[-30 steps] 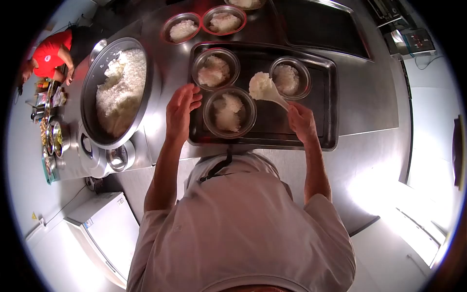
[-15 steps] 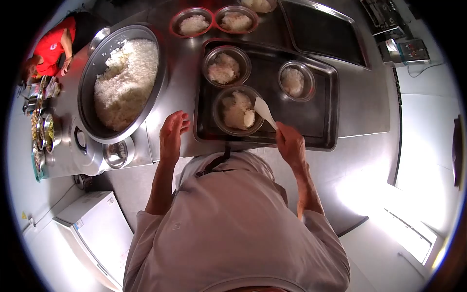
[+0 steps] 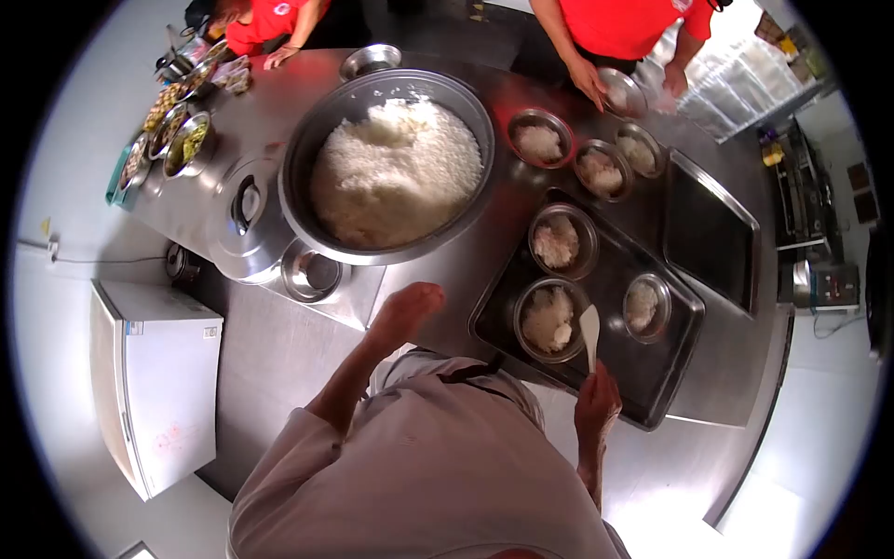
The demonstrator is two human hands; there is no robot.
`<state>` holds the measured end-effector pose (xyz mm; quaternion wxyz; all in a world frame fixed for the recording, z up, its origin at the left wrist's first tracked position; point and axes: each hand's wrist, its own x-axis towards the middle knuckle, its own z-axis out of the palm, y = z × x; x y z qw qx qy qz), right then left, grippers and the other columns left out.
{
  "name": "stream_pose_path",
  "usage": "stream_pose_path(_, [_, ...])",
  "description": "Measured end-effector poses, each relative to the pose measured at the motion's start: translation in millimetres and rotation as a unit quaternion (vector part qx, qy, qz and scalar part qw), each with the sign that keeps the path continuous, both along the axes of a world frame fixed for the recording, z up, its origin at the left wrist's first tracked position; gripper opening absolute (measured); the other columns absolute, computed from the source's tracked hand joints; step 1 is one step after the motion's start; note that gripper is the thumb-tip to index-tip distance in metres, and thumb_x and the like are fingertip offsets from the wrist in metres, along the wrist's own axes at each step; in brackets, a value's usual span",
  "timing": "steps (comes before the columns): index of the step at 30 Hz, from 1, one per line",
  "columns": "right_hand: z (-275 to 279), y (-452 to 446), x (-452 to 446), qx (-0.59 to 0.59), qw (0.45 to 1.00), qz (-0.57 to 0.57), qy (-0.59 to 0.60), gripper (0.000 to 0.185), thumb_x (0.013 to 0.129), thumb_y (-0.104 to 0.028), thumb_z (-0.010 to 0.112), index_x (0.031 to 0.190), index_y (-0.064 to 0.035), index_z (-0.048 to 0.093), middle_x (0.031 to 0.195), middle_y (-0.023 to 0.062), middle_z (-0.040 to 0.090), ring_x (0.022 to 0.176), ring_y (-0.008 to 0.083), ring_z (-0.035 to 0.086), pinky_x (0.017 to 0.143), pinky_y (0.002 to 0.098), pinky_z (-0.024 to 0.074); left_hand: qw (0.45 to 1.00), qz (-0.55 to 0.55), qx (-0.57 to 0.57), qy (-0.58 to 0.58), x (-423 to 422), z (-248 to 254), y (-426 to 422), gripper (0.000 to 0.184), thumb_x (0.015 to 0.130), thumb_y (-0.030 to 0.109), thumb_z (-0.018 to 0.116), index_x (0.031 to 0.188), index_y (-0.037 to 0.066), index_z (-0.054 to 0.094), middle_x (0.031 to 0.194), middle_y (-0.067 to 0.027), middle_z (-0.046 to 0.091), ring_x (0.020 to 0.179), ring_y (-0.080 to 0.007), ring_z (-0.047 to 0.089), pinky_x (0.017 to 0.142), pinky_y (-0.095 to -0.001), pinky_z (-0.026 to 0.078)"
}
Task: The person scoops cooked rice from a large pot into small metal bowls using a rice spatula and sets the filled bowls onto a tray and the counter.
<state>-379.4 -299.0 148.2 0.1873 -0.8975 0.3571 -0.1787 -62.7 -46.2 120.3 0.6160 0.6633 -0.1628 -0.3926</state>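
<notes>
My right hand [image 3: 598, 402] is closed around the handle of a white rice paddle [image 3: 590, 332]. The paddle's blade meets the right rim of a metal bowl [image 3: 521, 345] of cooked rice [image 3: 549, 321]. This bowl stands on a dark baking tray [image 3: 684, 373], with a second rice bowl [image 3: 589, 265] behind it and a smaller one [image 3: 664, 321] to its right. Over the counter's front edge, my left hand [image 3: 410, 309] hangs with loosely bent fingers and nothing visible in it. Just beyond it stands a large pot [image 3: 303, 224] heaped with white rice [image 3: 396, 172].
A pot lid [image 3: 237, 238] and a small metal bowl [image 3: 326, 265] lie left of the pot. More rice bowls [image 3: 538, 140] stand behind the tray, beside another dark tray [image 3: 712, 233]. Across the counter a person in red [image 3: 615, 28] holds a bowl [image 3: 624, 91]; another [image 3: 289, 19] leans there.
My view has swung to the left, so the pot and trays sit farther right in it. The paddle stays at the bowl's right rim. A second person in red has come into view.
</notes>
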Motion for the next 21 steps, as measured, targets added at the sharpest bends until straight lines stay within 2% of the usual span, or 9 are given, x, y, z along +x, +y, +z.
stream_pose_path(3, [-19, -8, 5, 0.076, 0.994, -0.025, -0.075, 0.030, 0.100, -0.013, 0.057, 0.125, 0.0004, 0.067, 0.088, 0.0192, 0.069, 0.078, 0.0325, 0.068, 0.071, 0.0444, 0.0541, 0.999, -0.038, 0.014, -0.014, 8, 21, 10, 0.030, 0.104, 0.024, 0.060, 0.122, 0.000, 0.064, 0.108, -0.0045, 0.069, 0.099, -0.0125, 0.062, 0.091, -0.0294, 0.051])
stream_pose_path(4, [-25, -8, 9, 0.082, 0.990, -0.040, -0.103, 0.031, 0.102, -0.015, 0.057, 0.125, 0.0028, 0.067, 0.082, 0.0135, 0.068, 0.073, 0.0215, 0.066, 0.067, 0.0364, 0.0532, 0.997, -0.072, 0.027, -0.031, 10, 27, 13, 0.033, 0.105, 0.025, 0.058, 0.125, -0.001, 0.063, 0.110, -0.0060, 0.070, 0.101, -0.0142, 0.064, 0.091, -0.0312, 0.052])
stream_pose_path(5, [-29, -11, 12, 0.080, 0.991, -0.033, -0.107, 0.031, 0.102, -0.015, 0.057, 0.125, 0.0028, 0.067, 0.082, 0.0135, 0.068, 0.073, 0.0215, 0.066, 0.067, 0.0364, 0.0532, 0.997, -0.065, 0.025, -0.035, 13, 34, 18, 0.033, 0.105, 0.025, 0.058, 0.125, -0.001, 0.063, 0.110, -0.0060, 0.070, 0.101, -0.0142, 0.064, 0.091, -0.0312, 0.052])
stream_pose_path(7, [-24, -11, 21, 0.318, 0.935, -0.082, -0.137, 0.030, 0.103, -0.017, 0.057, 0.124, 0.0020, 0.068, 0.075, 0.0038, 0.062, 0.065, 0.0099, 0.058, 0.058, 0.0253, 0.0477, 0.995, -0.066, -0.020, 0.078, 16, 56, 25, 0.032, 0.104, 0.028, 0.062, 0.120, 0.001, 0.066, 0.109, -0.0053, 0.069, 0.102, -0.0134, 0.064, 0.094, -0.0305, 0.051])
stream_pose_path(8, [-21, -8, 28, 0.317, 0.935, -0.080, -0.135, 0.030, 0.103, -0.017, 0.057, 0.124, 0.0020, 0.068, 0.075, 0.0038, 0.062, 0.065, 0.0099, 0.058, 0.058, 0.0253, 0.0477, 0.994, -0.084, -0.018, 0.067, 22, 67, 30, 0.032, 0.104, 0.026, 0.062, 0.122, 0.000, 0.066, 0.108, -0.0068, 0.070, 0.103, -0.0144, 0.065, 0.093, -0.0315, 0.052])
stream_pose_path(10, [-5, 7, 51, 0.483, 0.835, -0.190, -0.185, 0.029, 0.104, -0.018, 0.056, 0.124, 0.0001, 0.068, 0.071, -0.0041, 0.054, 0.057, 0.0022, 0.046, 0.049, 0.0179, 0.0377, 0.993, -0.094, -0.036, 0.069, 35, 82, 41, 0.031, 0.104, 0.025, 0.062, 0.122, 0.000, 0.066, 0.107, -0.0070, 0.071, 0.101, -0.0144, 0.065, 0.092, -0.0313, 0.053])
stream_pose_path(13, [-6, 14, 68, 0.497, 0.835, -0.161, -0.174, 0.032, 0.104, -0.024, 0.056, 0.125, -0.0007, 0.066, 0.066, -0.0042, 0.047, 0.047, 0.0034, 0.039, 0.038, 0.0227, 0.0295, 0.993, -0.094, -0.067, 0.033, 63, 109, 60, 0.028, 0.102, 0.017, 0.064, 0.123, -0.001, 0.066, 0.101, -0.0081, 0.073, 0.094, -0.0150, 0.067, 0.085, -0.0309, 0.054])
stream_pose_path(17, [-3, 23, 88, 0.485, 0.846, -0.148, -0.166, 0.032, 0.105, -0.025, 0.055, 0.124, -0.0009, 0.066, 0.067, -0.0039, 0.048, 0.046, 0.0037, 0.038, 0.038, 0.0226, 0.0307, 0.992, -0.011, -0.113, -0.055, 129, 123, 84, 0.024, 0.102, 0.012, 0.062, 0.121, -0.002, 0.066, 0.098, -0.0081, 0.072, 0.088, -0.0152, 0.067, 0.078, -0.0295, 0.054])
stream_pose_path(21, [0, 30, 99, 0.475, 0.848, -0.148, -0.181, 0.032, 0.105, -0.025, 0.054, 0.120, 0.0000, 0.066, 0.067, -0.0036, 0.048, 0.046, 0.0035, 0.038, 0.038, 0.0226, 0.0309, 0.989, 0.072, -0.017, -0.127, 198, 142, 76, 0.018, 0.101, 0.012, 0.062, 0.116, 0.002, 0.065, 0.093, -0.0020, 0.069, 0.083, -0.0110, 0.063, 0.073, -0.0260, 0.050])
